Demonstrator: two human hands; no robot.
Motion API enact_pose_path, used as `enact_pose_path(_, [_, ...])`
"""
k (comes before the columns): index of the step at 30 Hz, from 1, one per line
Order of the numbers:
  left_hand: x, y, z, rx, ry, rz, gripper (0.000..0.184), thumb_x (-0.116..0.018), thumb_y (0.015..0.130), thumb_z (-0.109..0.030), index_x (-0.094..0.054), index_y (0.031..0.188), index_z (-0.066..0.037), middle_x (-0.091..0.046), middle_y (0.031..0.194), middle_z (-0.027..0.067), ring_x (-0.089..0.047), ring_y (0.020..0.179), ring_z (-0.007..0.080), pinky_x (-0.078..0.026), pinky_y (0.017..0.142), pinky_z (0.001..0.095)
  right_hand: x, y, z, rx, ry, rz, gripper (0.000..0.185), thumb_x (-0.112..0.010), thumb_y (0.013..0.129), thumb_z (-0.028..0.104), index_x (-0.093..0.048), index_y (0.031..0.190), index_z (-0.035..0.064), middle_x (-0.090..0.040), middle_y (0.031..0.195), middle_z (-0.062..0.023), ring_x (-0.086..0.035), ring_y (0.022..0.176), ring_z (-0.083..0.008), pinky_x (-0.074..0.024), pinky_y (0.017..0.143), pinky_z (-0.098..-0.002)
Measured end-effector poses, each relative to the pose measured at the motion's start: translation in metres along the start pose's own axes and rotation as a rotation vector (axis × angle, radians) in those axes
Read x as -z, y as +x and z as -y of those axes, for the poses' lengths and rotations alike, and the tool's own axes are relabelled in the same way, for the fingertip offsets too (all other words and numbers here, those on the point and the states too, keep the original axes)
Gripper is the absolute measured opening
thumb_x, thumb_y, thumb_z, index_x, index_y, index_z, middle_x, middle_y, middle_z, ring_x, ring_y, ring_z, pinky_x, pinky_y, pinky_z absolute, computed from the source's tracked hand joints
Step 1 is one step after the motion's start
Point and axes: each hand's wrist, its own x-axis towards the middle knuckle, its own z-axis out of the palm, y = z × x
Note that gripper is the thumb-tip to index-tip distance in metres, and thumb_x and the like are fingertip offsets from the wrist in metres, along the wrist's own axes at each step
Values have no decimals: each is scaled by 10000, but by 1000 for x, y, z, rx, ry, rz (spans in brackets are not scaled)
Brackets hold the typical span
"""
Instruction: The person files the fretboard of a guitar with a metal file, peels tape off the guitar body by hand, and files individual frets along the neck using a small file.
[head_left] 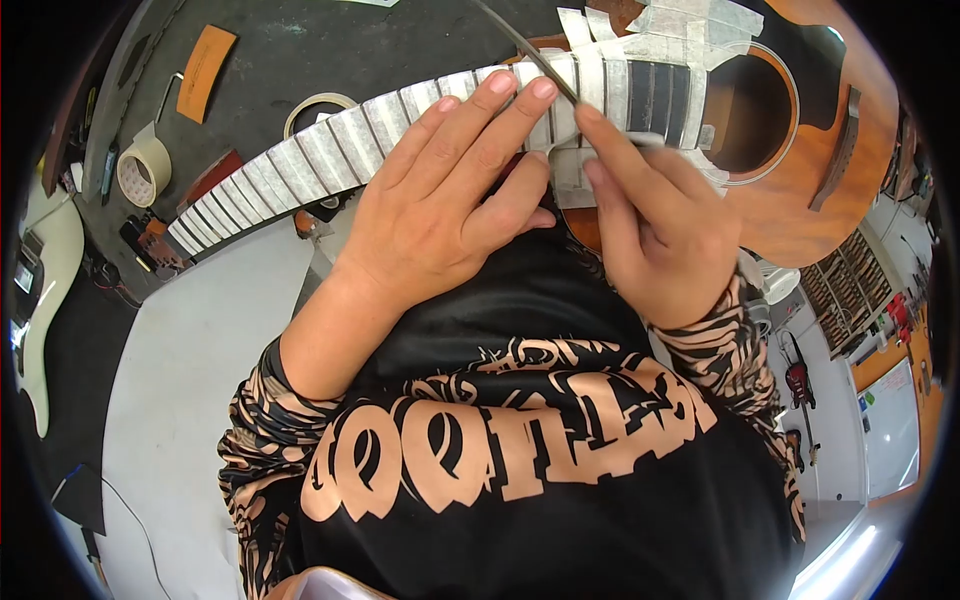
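Note:
An acoustic guitar lies across the bench in front of me, its brown body (840, 215) at the right. Strips of masking tape cover its fretboard (300, 160) between the bare metal frets. My left hand (430, 190) rests on the fretboard with fingers stretched out and the index finger near a thin tool. That tool is a long, narrow grey metal file (530, 52), slanting across the neck near the body. My right hand (670, 215) is closed on its near end, the index finger laid along it; the grip is partly hidden and slightly blurred.
A masking tape roll (143, 172) and an orange-brown block (207, 72) lie at the left on the dark bench. Another tape roll (320, 103) sits behind the neck. A pale electric guitar body (60, 265) stands at the far left. More tape (690, 25) covers the guitar top.

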Motion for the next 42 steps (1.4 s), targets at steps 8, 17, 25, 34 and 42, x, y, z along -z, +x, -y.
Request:
enact_pose_path(8, [-3, -2, 0, 2, 28, -27, 399, -794, 761, -363, -628, 984, -78, -526, 1493, 112, -454, 1415, 307, -412, 1086, 441, 1, -32, 1, -104, 127, -110, 429, -717, 859, -14, -711, 1268, 115, -511, 640, -38, -485, 495, -147, -430, 486, -289])
enact_pose_path(17, [-4, -2, -2, 24, 51, -10, 409, -796, 759, -376, -627, 989, -83, -521, 1498, 109, -457, 1412, 305, -399, 1093, 438, -1, -2, 3, -98, 130, 12, 395, -669, 903, -39, -676, 1291, 32, -668, 807, -116, -603, 648, -146, -471, 615, -258])
enact_pose_path(25, [1, -10, 4, 16, 27, -30, 488, -811, 749, -365, -583, 1086, -96, -524, 1490, 140, -457, 1408, 337, -437, 1055, 471, 1, -31, 9, -117, 169, -39, 431, -704, 857, -57, -701, 1269, 69, -574, 697, -74, -531, 554, -140, -438, 531, -262])
enact_pose_path(34, [3, -12, 9, -14, 3, -49, 539, -816, 748, -362, -550, 1133, -94, -531, 1475, 169, -491, 1376, 365, -451, 1040, 479, -18, -5, 11, -147, 279, -93, 421, -725, 855, 10, -713, 1261, 120, -552, 657, -49, -535, 519, -179, -459, 510, -300])
enact_pose_path(42, [4, -15, 10, -3, -24, -63, 584, -825, 748, -357, -530, 1177, -92, -527, 1466, 196, -497, 1366, 375, -448, 1045, 477, -6, -11, 9, -9, 10, -108, 465, -730, 836, 16, -709, 1274, 169, -514, 665, -19, -524, 510, -170, -443, 481, -313])
